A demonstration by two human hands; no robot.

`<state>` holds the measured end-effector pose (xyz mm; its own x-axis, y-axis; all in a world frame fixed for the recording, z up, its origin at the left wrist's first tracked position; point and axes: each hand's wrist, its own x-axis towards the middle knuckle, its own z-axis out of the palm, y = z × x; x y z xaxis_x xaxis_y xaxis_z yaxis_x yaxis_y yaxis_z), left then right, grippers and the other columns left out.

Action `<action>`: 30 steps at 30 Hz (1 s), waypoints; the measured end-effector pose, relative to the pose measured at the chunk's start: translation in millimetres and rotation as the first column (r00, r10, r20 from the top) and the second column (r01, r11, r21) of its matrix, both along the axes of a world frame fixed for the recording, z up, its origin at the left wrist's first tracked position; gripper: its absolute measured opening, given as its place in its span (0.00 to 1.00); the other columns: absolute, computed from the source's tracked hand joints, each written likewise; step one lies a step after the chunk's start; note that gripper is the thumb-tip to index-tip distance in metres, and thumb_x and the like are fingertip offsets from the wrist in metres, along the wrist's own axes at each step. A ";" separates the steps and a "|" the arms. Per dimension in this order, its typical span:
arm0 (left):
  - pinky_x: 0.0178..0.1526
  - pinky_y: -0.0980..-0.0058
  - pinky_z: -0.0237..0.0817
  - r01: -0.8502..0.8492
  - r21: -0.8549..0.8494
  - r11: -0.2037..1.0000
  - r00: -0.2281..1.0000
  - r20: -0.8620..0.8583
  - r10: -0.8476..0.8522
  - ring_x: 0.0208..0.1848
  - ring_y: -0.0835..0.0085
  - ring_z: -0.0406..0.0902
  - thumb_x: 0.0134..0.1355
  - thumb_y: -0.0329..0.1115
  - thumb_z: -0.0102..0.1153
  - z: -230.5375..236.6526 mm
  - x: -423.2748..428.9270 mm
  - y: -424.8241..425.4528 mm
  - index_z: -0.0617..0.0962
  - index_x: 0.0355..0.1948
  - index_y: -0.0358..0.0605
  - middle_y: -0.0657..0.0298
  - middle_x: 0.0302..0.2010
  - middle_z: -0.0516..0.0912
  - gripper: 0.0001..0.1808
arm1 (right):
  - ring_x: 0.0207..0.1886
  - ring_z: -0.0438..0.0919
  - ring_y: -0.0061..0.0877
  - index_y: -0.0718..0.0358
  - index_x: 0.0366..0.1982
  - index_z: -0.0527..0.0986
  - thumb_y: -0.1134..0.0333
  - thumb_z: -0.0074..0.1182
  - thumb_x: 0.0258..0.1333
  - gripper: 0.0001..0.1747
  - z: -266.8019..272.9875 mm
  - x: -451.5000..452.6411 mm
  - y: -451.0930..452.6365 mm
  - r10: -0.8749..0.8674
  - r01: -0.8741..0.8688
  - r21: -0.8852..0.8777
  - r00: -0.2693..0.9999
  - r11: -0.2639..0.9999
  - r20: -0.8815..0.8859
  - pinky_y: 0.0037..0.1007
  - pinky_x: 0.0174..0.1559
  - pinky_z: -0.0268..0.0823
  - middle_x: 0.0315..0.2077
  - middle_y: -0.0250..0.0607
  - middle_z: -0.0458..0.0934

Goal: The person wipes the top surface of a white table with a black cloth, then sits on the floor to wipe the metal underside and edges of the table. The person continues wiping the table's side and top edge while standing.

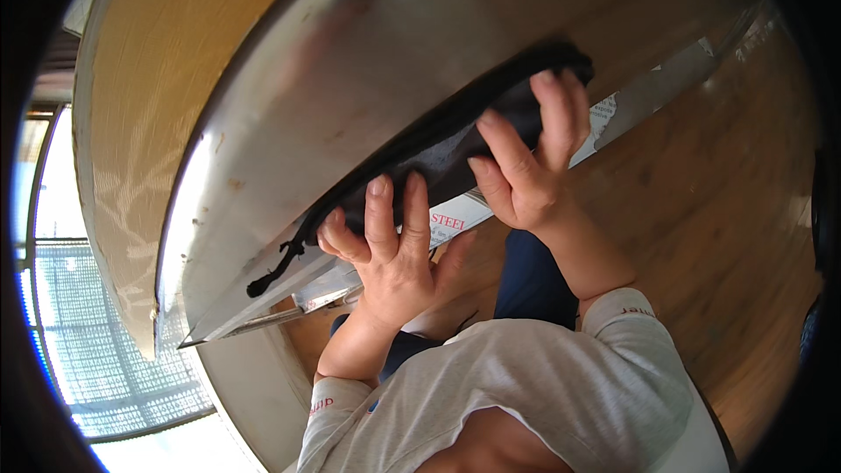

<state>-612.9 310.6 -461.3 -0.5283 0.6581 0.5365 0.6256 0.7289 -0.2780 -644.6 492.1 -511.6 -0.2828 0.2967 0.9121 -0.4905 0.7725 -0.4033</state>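
Observation:
A long black fabric piece lies slantwise along the near edge of a shiny metal worktop. A thick dark band runs along its far side, and a thin frayed black strip trails from its left end. My left hand rests on the left part of the fabric with fingers spread; its thumb is off the cloth. My right hand is over the right part, fingertips down on the cloth, fingers apart. Neither hand is seen to pinch the cloth. The fabric's underside is hidden.
Beyond the worktop stands a tan panel or board. Torn printed film clings to the worktop's near edge. Below are a brown wooden floor and my dark trousers. A bright window with a patterned screen is at the left.

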 end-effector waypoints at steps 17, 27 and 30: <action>0.56 0.49 0.44 0.043 0.095 0.995 0.995 -0.092 -0.034 0.56 0.44 0.57 0.46 0.53 0.65 3.9 -17.8 -30.3 0.77 0.51 0.43 0.52 0.63 0.65 0.35 | 0.63 0.58 0.48 0.48 0.44 0.80 0.61 0.58 0.46 0.18 33.2 -3.5 -63.2 -0.010 0.012 0.022 0.995 1.000 -0.100 0.56 0.61 0.47 0.61 0.40 0.65; 0.59 0.44 0.43 0.074 0.205 0.976 0.997 -0.013 -0.073 0.61 0.37 0.53 0.48 0.53 0.65 11.9 -9.9 -52.6 0.68 0.60 0.39 0.43 0.66 0.59 0.42 | 0.60 0.59 0.51 0.50 0.46 0.79 0.66 0.58 0.45 0.21 47.0 -0.3 -73.8 -0.014 0.012 -0.016 0.990 1.000 -0.139 0.52 0.60 0.51 0.59 0.43 0.67; 0.60 0.42 0.41 0.079 0.210 0.975 0.996 -0.062 -0.067 0.62 0.36 0.53 0.47 0.51 0.66 14.8 -3.4 -79.4 0.69 0.58 0.36 0.42 0.65 0.60 0.42 | 0.61 0.58 0.48 0.49 0.40 0.81 0.64 0.58 0.45 0.16 48.6 8.0 -107.6 0.011 -0.001 0.105 0.996 0.994 -0.089 0.56 0.59 0.50 0.58 0.37 0.69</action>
<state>-616.3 231.2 -446.4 -0.4495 0.5620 0.6943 0.6677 0.7278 -0.1568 -636.6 384.5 -462.9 -0.1998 0.1966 0.9599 -0.5256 0.8053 -0.2743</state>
